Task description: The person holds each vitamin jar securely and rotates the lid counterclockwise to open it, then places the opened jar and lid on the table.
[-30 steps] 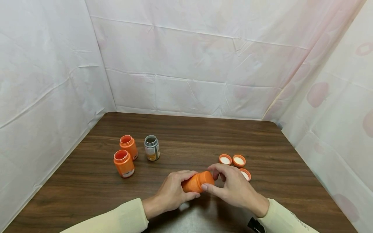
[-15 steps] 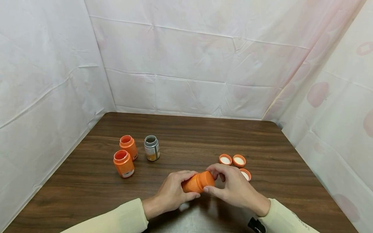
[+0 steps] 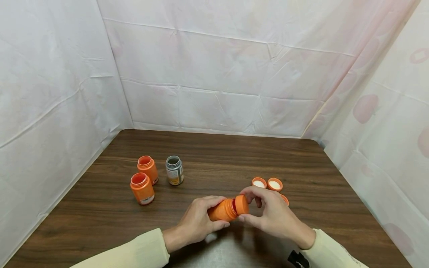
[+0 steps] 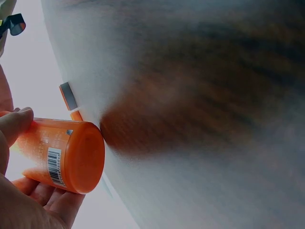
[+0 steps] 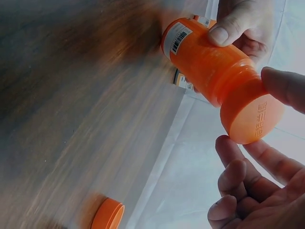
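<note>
My left hand (image 3: 202,219) grips an orange bottle (image 3: 222,211) around its body, tilted on its side with the neck pointing right. In the left wrist view the bottle's base and a barcode label (image 4: 54,165) show. An orange screw cap (image 3: 242,204) is pinched between the thumb and fingers of my right hand (image 3: 273,212). A gap shows between cap and neck on the upper side, with the red inside of the bottle visible. Raised characters mark the cap's top (image 5: 259,119) in the right wrist view.
Two orange bottles (image 3: 143,189) without caps and a grey open bottle (image 3: 175,171) stand upright at the left of the wooden table (image 3: 214,152). Several orange caps (image 3: 275,184) lie with white insides up beyond my right hand. White sheeting (image 3: 214,67) rises around the table.
The cap has come off the bottle's neck, and my right hand has shifted slightly right with it. My left hand and the bottle have barely moved.
</note>
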`<control>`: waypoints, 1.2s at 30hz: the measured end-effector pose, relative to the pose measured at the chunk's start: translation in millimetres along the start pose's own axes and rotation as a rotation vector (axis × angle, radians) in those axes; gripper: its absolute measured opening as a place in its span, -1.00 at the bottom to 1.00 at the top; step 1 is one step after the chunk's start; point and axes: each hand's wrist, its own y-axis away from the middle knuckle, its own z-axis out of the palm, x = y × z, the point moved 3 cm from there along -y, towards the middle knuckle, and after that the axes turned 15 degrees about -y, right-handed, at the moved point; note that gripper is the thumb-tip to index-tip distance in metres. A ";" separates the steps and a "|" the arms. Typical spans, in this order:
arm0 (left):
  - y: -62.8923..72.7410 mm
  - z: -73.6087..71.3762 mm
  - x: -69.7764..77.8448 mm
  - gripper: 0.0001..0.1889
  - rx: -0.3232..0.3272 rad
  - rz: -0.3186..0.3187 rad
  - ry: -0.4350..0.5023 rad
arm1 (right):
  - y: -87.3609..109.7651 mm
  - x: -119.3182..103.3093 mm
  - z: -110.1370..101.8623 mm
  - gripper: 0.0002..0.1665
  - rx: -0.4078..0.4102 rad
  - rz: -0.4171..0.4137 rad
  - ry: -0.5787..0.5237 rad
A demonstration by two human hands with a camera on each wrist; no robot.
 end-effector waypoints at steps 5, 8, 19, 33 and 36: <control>0.2 -0.3 -0.1 -0.44 -0.003 -0.004 0.008 | 1.2 0.5 -2.5 -0.36 0.016 0.002 0.007; 0.3 -0.6 -0.1 -0.44 -0.002 -0.008 0.007 | 1.8 1.2 -3.4 -0.35 0.022 0.008 0.018; -0.8 -5.2 0.6 -0.43 0.010 -0.028 0.016 | 2.0 4.1 -5.9 -0.32 0.014 -0.022 -0.033; -3.9 -9.0 0.1 -0.43 0.052 -0.007 0.038 | 5.9 6.8 -8.9 -0.31 0.041 -0.037 -0.146; -4.1 -9.0 0.7 -0.43 0.052 -0.009 0.040 | 6.5 8.4 -9.3 -0.31 0.044 -0.035 -0.159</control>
